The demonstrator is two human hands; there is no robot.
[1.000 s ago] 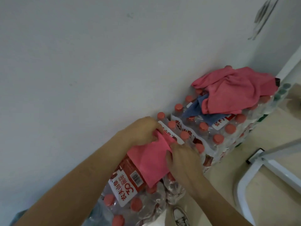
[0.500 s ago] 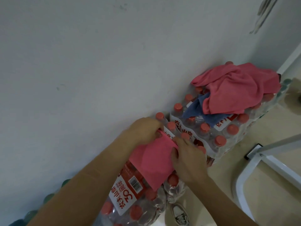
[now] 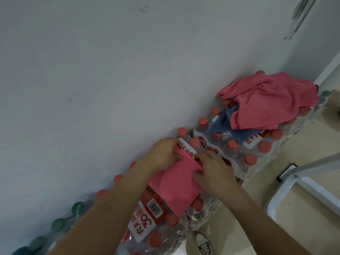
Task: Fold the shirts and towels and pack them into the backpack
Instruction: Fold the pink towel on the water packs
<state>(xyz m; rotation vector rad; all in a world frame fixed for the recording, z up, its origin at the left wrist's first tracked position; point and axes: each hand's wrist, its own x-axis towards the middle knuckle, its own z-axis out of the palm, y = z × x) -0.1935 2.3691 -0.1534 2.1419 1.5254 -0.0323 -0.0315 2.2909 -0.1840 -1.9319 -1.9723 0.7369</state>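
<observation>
A small pink towel (image 3: pixel 174 188) lies partly folded on top of a shrink-wrapped pack of water bottles (image 3: pixel 158 230). My left hand (image 3: pixel 163 153) grips the towel's far left corner, fingers curled round the cloth. My right hand (image 3: pixel 213 172) pinches its far right edge. Further along the wall, a crumpled pink cloth (image 3: pixel 270 102) lies heaped on a second bottle pack (image 3: pixel 244 151), with a blue cloth (image 3: pixel 226 126) poking out from under it. No backpack is in view.
A white wall (image 3: pixel 110 70) runs close behind the bottle packs. Green-capped bottles (image 3: pixel 57 225) line the wall at lower left. A white metal frame (image 3: pixel 294 188) stands on the beige floor at right. A shoe (image 3: pixel 204 243) shows at the bottom edge.
Both hands have drawn closer together at the towel's far edge, bunching the cloth there. The view has shifted slightly, showing more green-capped bottles at lower left.
</observation>
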